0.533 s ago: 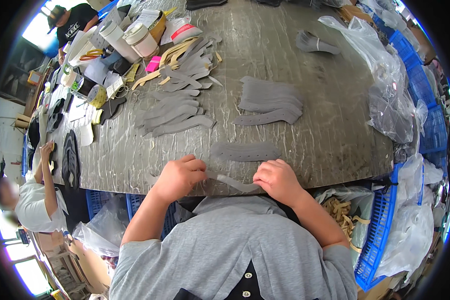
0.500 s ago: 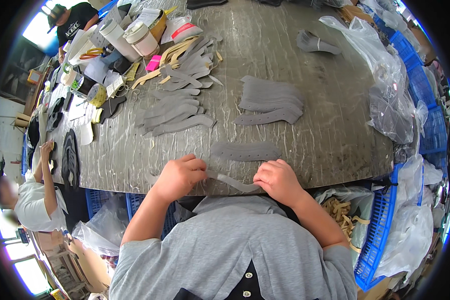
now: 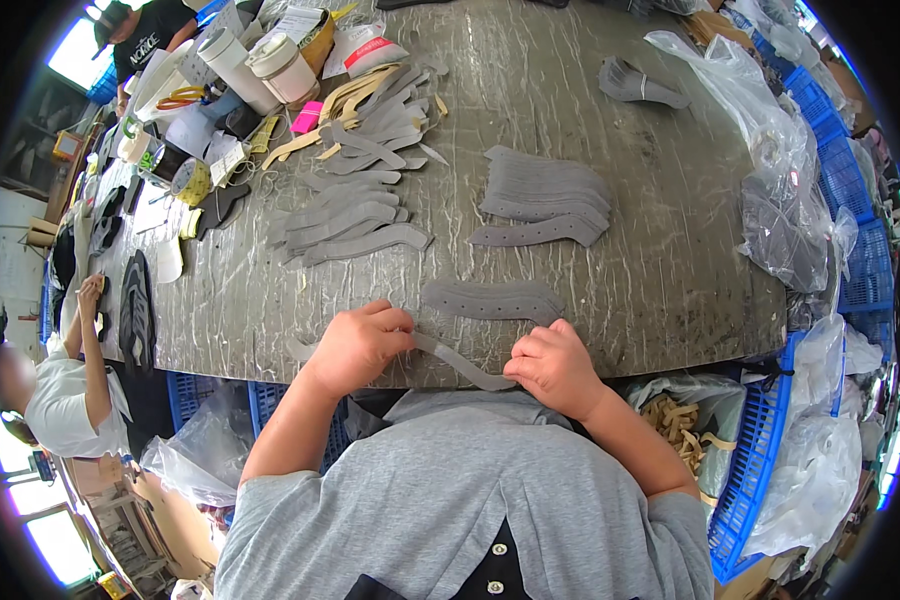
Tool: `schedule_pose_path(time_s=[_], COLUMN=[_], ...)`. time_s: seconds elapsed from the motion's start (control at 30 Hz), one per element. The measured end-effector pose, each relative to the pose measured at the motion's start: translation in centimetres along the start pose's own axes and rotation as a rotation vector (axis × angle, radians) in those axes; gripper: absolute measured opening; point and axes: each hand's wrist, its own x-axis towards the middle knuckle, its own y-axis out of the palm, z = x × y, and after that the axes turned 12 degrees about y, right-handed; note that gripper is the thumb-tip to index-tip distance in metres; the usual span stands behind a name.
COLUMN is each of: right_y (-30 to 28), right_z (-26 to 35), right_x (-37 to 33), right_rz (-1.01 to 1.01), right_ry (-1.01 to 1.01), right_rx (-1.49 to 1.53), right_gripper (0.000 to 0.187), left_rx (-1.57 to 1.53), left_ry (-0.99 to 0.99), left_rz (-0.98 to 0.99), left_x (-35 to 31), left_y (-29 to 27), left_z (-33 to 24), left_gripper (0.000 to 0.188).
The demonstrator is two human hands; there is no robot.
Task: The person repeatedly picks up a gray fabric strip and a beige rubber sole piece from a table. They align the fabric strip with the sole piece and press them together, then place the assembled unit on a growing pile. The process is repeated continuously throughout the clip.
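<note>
Between my two hands, by the near table edge, stretches a thin, curved light-grey strip. My left hand is closed on it, and a pale end shows beyond that hand's left side. At the strip's right end the fingers of my right hand are pinched. Just beyond my hands lies a curved grey piece with a row of holes, apparently several layered together. Farther off is a fanned stack of similar grey pieces. To its left, more curved grey strips lie in an overlapping pile.
A banded grey bundle sits at the far right, near clear plastic bags. Jars, tape and papers crowd the far left around a white-lidded jar. Blue crates flank the table. Co-workers are at the left.
The strip's exposed part slopes slightly more steeply between my hands. My right hand has shifted a little left; both hands keep their closed hold.
</note>
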Motion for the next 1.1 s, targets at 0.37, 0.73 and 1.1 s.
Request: schedule_pose_path(time_s=[0.37,0.73,1.1], right_y=[0.1,-11.8,-9.6], right_z=[-0.2,-6.0,-3.8], right_x=[-0.7,-19.6,-14.4], right_rz=[-0.043,-0.339,-0.626], right_ry=[-0.027,1.157,0.925], right_rx=[0.091,0.786,-0.045], right_gripper=[0.011,0.034,0.008], left_rx=[-0.047,-0.348,-0.808], left_ry=[-0.051,-0.222,-0.654], left_rz=[-0.028,-0.286,-0.333], left_x=[-0.2,-0.4,1.8], left_y=[0.3,0.5,1.1], left_z=[0.4,-0.3,0.0], left_gripper=[0.014,0.015,0.004])
